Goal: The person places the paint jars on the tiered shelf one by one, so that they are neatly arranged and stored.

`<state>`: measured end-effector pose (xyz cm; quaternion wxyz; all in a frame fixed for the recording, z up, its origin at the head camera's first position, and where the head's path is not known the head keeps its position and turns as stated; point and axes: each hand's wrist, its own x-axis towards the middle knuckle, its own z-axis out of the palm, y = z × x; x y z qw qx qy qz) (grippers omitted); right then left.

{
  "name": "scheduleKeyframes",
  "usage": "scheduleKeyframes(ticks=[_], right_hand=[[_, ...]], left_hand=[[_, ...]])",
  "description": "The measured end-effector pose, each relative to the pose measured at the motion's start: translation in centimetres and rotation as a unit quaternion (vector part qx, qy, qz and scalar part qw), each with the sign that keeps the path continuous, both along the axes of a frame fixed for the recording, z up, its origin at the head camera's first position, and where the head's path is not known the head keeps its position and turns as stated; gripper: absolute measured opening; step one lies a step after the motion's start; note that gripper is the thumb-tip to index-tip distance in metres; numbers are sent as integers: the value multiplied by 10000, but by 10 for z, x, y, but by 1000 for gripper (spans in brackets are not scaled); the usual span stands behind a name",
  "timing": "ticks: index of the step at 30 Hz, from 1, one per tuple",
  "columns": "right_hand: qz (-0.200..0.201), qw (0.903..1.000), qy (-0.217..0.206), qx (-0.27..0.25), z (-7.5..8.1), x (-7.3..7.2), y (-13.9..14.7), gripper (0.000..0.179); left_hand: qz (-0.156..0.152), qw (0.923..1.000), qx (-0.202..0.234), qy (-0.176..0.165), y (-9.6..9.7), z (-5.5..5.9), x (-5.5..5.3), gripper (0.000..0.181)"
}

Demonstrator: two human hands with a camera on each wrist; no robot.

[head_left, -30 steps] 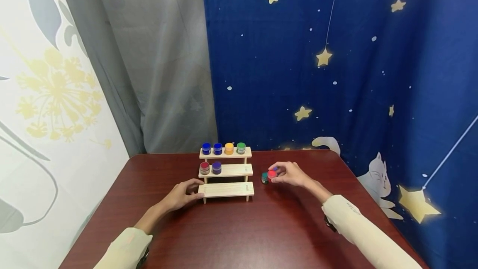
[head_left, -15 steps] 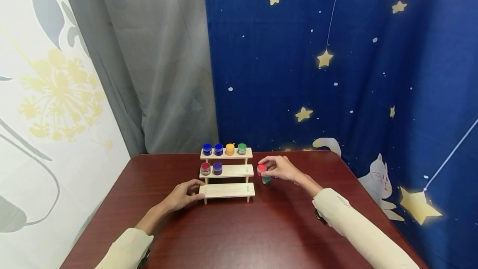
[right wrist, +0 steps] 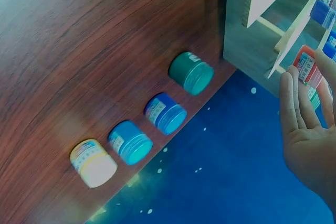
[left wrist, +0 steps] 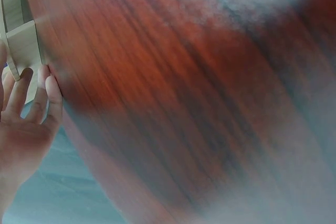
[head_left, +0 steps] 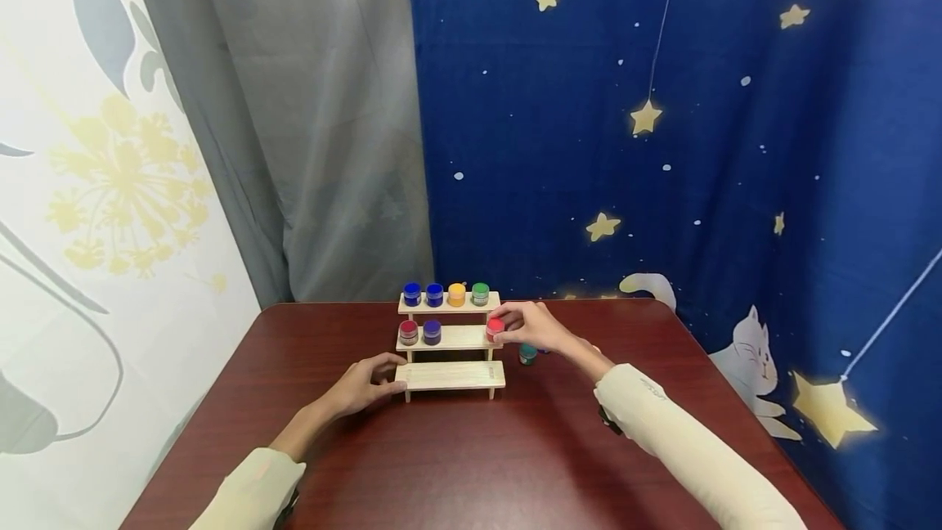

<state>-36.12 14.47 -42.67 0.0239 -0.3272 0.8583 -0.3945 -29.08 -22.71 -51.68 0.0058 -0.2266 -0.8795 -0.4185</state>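
Fingers (right wrist: 287, 100) of the right hand (head_left: 537, 324) pinch the red jar (head_left: 495, 330) at the right end of the middle shelf (head_left: 462, 339), where releasing it off-centre could tip it over, as could the rack (head_left: 450, 376) shifting if the left hand's (head_left: 359, 387) hold slackens.

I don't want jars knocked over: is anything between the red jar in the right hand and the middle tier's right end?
Nothing visible: the right hand holds the red jar at or just over that end of the middle tier. The purple jar stands apart, farther left.
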Motion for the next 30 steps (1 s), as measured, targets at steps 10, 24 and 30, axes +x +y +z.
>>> scheduleKeyframes(ticks=[10, 24, 30], right_hand=[[115, 9995, 183, 227, 1, -6, -26, 38], [41, 9996, 50, 282, -7, -9, -55, 38], [8, 9993, 67, 359, -7, -10, -63, 37]], left_hand=[[63, 10000, -70, 1, 1, 3, 1, 36], [17, 10000, -9, 58, 1, 2, 1, 37], [68, 9999, -91, 86, 0, 2, 2, 37]])
